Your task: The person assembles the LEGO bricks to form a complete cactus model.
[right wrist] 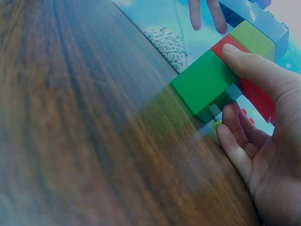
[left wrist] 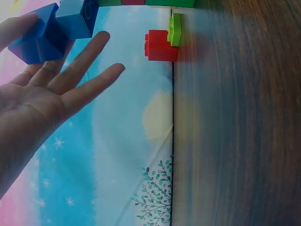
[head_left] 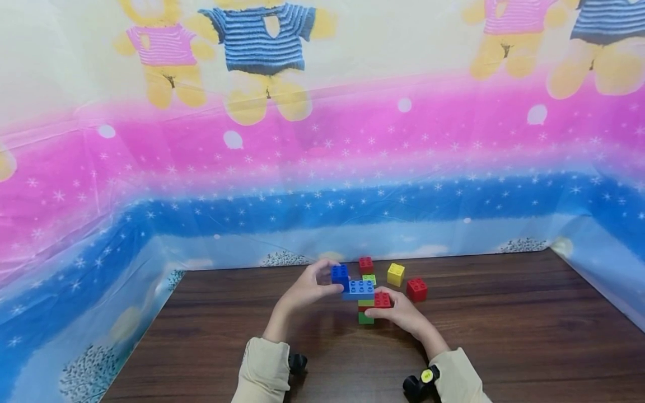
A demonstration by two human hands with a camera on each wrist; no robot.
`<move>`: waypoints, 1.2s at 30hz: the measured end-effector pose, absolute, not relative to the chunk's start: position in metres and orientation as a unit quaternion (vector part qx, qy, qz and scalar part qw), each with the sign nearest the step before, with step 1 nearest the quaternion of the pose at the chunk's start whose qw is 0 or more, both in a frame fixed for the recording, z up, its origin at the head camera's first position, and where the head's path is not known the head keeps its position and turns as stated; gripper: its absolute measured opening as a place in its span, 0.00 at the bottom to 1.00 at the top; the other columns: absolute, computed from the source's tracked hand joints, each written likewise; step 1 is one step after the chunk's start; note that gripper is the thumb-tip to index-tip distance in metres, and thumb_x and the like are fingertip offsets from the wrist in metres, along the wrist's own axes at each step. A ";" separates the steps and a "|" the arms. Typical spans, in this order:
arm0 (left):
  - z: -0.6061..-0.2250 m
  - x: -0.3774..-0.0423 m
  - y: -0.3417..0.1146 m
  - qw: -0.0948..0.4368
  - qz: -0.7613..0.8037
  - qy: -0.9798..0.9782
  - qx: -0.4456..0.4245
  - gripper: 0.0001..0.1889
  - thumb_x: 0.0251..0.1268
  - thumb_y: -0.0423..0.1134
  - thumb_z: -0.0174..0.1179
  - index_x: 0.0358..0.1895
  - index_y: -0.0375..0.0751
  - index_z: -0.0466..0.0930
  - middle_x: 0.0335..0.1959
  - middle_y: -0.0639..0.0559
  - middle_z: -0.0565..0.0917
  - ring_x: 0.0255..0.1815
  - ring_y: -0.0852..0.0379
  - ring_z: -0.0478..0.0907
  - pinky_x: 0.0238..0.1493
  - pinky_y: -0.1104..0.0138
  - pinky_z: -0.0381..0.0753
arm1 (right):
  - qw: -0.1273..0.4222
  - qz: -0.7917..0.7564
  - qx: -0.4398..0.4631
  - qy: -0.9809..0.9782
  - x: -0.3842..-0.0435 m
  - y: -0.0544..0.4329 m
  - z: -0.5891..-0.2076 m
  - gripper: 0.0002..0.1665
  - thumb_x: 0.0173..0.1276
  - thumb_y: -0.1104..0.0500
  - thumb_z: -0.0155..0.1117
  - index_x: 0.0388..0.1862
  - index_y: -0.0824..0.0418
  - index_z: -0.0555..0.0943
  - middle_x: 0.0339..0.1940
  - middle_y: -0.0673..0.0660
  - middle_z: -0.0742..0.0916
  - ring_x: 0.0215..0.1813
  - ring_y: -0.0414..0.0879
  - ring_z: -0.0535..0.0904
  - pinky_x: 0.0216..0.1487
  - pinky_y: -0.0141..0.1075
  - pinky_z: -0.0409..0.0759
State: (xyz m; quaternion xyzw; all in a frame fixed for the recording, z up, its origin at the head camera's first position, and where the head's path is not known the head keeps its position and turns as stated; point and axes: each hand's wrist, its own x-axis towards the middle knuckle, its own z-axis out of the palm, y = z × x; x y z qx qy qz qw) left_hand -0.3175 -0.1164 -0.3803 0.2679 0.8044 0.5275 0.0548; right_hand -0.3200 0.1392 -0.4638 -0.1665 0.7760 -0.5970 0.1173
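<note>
A stack of toy building bricks stands near the middle of the table, with a green brick (head_left: pixel 366 318) at its bottom. Above that come a red brick (head_left: pixel 382 300) jutting to the right, a lime brick (right wrist: pixel 254 37) and a light blue brick (head_left: pixel 360 289) overhanging to the left. My right hand (head_left: pixel 405 314) grips the stack at the red brick, its thumb across the side. Between thumb and fingers, my left hand (head_left: pixel 305 288) pinches a dark blue brick (head_left: pixel 340 274) at the light blue brick's left end. In the left wrist view the dark blue brick (left wrist: pixel 40 37) sits tilted against it.
Behind the stack are a loose red brick (head_left: pixel 365 265) and a flat lime brick (head_left: pixel 369 279). A yellow brick (head_left: pixel 395 275) and another red brick (head_left: pixel 416 289) lie to the right. A printed cloth (head_left: pixel 322 201) borders the wooden table (head_left: pixel 504 324) at the back and sides.
</note>
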 end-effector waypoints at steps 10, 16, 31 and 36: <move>-0.382 -0.319 -0.115 0.054 0.547 0.792 0.264 0.19 0.63 0.34 0.63 0.55 0.31 0.73 0.52 0.32 0.81 0.57 0.42 0.79 0.55 0.57 0.82 | 0.114 -0.592 -0.163 0.781 -0.323 0.139 -0.468 0.29 0.63 0.49 0.70 0.57 0.62 0.75 0.48 0.55 0.87 0.47 0.41 0.80 0.52 0.35 0.78; -0.382 -0.319 -0.115 0.046 0.543 0.797 0.262 0.19 0.62 0.34 0.64 0.54 0.32 0.74 0.51 0.34 0.82 0.56 0.44 0.79 0.55 0.57 0.80 | 0.114 -0.593 -0.162 0.780 -0.323 0.139 -0.468 0.29 0.63 0.50 0.70 0.57 0.62 0.75 0.49 0.56 0.87 0.47 0.42 0.81 0.52 0.35 0.78; -0.388 -0.320 -0.112 0.024 0.551 0.799 0.242 0.16 0.59 0.35 0.66 0.49 0.32 0.76 0.47 0.36 0.82 0.51 0.49 0.78 0.53 0.60 0.77 | 0.101 -0.585 -0.163 0.788 -0.321 0.139 -0.468 0.28 0.63 0.49 0.70 0.56 0.61 0.75 0.48 0.56 0.87 0.46 0.42 0.80 0.52 0.35 0.78; -0.390 -0.322 -0.112 0.022 0.559 0.792 0.243 0.16 0.58 0.33 0.66 0.49 0.31 0.77 0.47 0.36 0.82 0.47 0.56 0.77 0.51 0.64 0.77 | 0.101 -0.588 -0.171 0.784 -0.320 0.140 -0.466 0.28 0.64 0.50 0.69 0.57 0.63 0.75 0.49 0.56 0.87 0.46 0.41 0.80 0.51 0.34 0.78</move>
